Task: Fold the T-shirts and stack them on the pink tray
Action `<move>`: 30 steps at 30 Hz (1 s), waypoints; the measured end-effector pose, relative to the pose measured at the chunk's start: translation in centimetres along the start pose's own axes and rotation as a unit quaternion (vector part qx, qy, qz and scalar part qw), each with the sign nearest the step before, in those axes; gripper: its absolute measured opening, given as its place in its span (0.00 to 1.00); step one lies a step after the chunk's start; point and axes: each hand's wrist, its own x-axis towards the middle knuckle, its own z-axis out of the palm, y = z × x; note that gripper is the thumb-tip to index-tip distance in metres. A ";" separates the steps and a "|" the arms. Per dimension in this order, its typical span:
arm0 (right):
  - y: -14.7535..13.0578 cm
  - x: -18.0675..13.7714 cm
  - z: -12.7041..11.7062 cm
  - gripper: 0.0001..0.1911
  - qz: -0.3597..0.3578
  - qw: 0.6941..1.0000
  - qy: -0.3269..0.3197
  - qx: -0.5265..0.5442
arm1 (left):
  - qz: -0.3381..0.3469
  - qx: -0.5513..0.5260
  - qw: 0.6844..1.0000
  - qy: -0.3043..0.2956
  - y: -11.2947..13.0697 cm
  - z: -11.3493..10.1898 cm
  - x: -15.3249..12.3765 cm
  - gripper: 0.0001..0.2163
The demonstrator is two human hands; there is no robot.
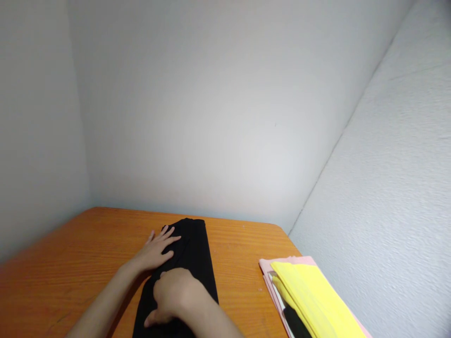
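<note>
A black garment [195, 263], folded into a long narrow strip, lies on the wooden table in front of me; its exact kind I cannot make out. My left hand [158, 249] rests flat on its far left side, fingers spread. Nearer to me, my right hand [176, 293] presses on the same cloth, its thumb apart from its bent fingers. Those fingertips are partly hidden under the hand, and no pinched fold shows there. The near end of the garment runs out of view under my right forearm.
At the right edge of the table [243, 263] lies a stack of folded cloths, with a yellow cloth [313, 291] on top of a pink cloth [262, 265] and a bit of black cloth [294, 321] between. Walls enclose the table at the back, left and right.
</note>
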 end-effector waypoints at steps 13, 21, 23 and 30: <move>2.6 0.8 3.7 0.42 -0.042 0.994 0.086 0.056 | -0.003 0.010 1.000 -0.008 -0.2 0.9 1.1 0.33; 1.1 -2.9 11.2 0.44 -0.066 0.943 0.297 0.138 | -0.017 0.035 0.999 -0.024 -0.4 1.2 2.0 0.32; 0.0 -4.2 11.9 0.41 -0.055 0.941 0.314 0.113 | -0.015 0.040 0.999 -0.025 -0.5 1.3 2.1 0.32; -4.8 -11.0 14.9 0.33 -0.129 0.934 0.332 0.027 | 0.001 0.075 0.997 -0.012 -0.6 1.3 2.5 0.31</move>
